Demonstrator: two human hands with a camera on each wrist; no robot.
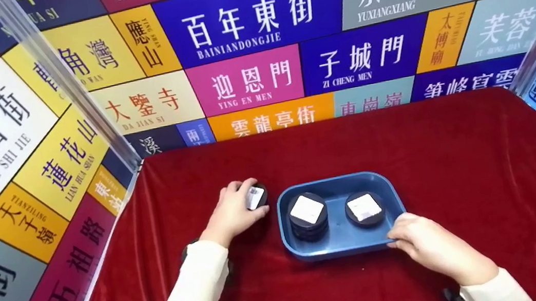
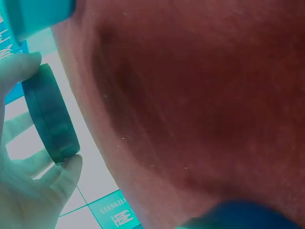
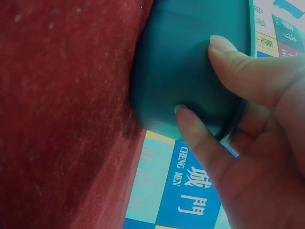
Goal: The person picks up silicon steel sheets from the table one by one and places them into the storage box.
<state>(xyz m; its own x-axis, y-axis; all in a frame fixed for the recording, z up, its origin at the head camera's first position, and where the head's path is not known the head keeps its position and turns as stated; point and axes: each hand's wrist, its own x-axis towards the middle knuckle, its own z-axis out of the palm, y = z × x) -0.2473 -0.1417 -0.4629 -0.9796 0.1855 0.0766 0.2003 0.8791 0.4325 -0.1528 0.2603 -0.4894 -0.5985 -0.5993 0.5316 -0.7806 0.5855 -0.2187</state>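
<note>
My left hand (image 1: 233, 211) pinches a black round disc (image 1: 256, 197) with a white label on top, just left of the blue plastic tub. In the left wrist view the disc (image 2: 51, 113) stands edge-on between thumb and fingers, above the red cloth. The blue tub (image 1: 343, 250) sits on the cloth, and my right hand (image 1: 433, 242) grips its near right corner. The right wrist view has thumb and a finger against the tub's outer wall (image 3: 186, 71). Inside the tub, a stack of labelled black discs (image 1: 309, 216) stands at left and another labelled disc (image 1: 364, 209) lies at right.
Red velvet cloth (image 1: 481, 158) covers the table. Panels with printed street names (image 1: 250, 18) rise behind it and along both sides. Clear upright posts (image 1: 67, 78) stand at the back corners.
</note>
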